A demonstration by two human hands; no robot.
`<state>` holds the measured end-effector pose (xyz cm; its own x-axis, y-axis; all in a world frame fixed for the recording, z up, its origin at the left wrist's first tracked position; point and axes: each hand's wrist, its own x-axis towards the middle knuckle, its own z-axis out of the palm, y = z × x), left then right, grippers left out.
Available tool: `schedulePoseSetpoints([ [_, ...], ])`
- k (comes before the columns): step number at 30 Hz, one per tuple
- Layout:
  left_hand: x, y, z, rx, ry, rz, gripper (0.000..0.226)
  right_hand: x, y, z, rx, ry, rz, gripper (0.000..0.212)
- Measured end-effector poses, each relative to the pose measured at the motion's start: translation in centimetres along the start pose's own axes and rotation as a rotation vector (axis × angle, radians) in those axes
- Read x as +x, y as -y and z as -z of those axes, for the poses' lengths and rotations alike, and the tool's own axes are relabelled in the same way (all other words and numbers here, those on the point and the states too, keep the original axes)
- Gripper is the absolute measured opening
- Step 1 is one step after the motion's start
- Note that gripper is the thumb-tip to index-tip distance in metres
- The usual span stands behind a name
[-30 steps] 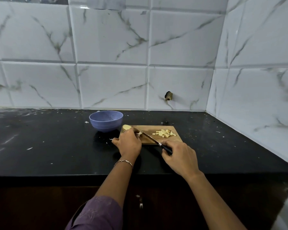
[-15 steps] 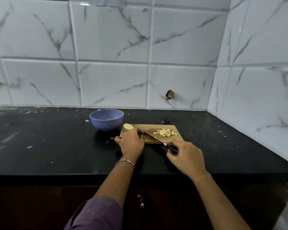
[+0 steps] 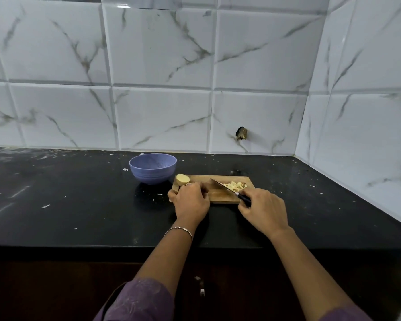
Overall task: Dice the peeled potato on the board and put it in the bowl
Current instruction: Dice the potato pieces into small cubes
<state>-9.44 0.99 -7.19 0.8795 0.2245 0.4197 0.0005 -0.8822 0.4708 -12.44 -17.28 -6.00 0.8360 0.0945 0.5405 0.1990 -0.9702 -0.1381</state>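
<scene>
A wooden cutting board [image 3: 218, 197] lies on the black counter. A pale peeled potato piece [image 3: 183, 179] sits cut side up on its far left corner. A pile of diced potato [image 3: 236, 186] lies at the board's far right. The empty blue bowl [image 3: 152, 167] stands just left of the board. My left hand [image 3: 190, 201] rests on the board's left end with fingers curled, just in front of the potato piece; anything under the fingers is hidden. My right hand [image 3: 262, 210] grips the black handle of a knife [image 3: 222, 186], whose blade lies against the diced pile.
The black counter [image 3: 79, 200] carries small white specks and scraps. Marble-look tiled walls close the back and the right side, with a dark hole [image 3: 241, 133] in the back wall. The counter's front edge runs just below my wrists.
The knife has swung away from my left fingers, to the right, up against the diced pile. My left hand has stayed on the board's left end.
</scene>
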Motion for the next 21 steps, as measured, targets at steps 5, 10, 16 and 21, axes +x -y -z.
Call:
schedulePoseSetpoints([
  [5, 0.1, -0.1, 0.0, 0.006, 0.000, -0.025, 0.015, 1.2, -0.2, -0.5, 0.015, 0.007, -0.022, 0.017],
  [10, 0.1, -0.1, -0.1, 0.006, -0.010, -0.052, 0.014, 1.9, -0.3, -0.8, 0.028, -0.013, -0.040, 0.016],
  [16, 0.7, -0.7, -0.9, 0.034, 0.013, -0.130, 0.030, 1.4, -0.6, -1.3, 0.011, -0.125, -0.026, 0.019],
  [21, 1.9, -2.3, -1.0, 0.120, 0.096, -0.343, 0.054, 1.5, -0.8, -1.9, -0.030, -0.206, 0.035, 0.016],
])
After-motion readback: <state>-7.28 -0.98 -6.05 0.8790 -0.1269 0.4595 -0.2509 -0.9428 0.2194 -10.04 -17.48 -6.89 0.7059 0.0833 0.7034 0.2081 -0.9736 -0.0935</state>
